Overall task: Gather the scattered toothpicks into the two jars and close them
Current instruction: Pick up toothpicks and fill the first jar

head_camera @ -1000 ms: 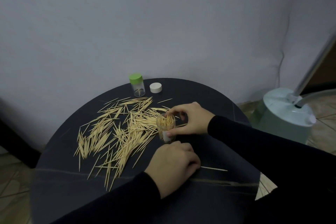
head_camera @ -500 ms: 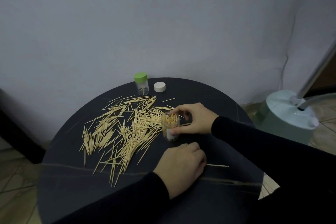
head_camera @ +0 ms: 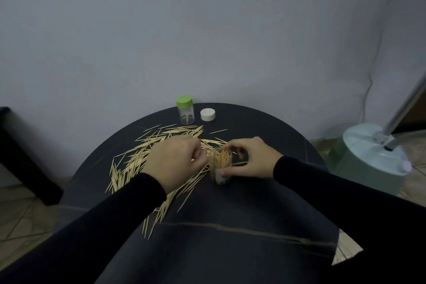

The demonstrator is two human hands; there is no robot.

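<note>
**Left hand at the mouth of the open jar**

The open jar (head_camera: 220,167) stands upright on the dark round surface (head_camera: 230,226), nearly full, the right hand (head_camera: 247,158) curled round it. The left hand (head_camera: 174,163) sits just left of its mouth, fingers curled; whether they pinch toothpicks I cannot tell. The scattered toothpicks (head_camera: 138,163) lie under and to the left of that hand, mostly slanting toward the far right, so the left is nearer them. At the far edge stand the green-lidded jar (head_camera: 185,110), almost empty, and a loose white lid (head_camera: 208,114), well clear.
</note>
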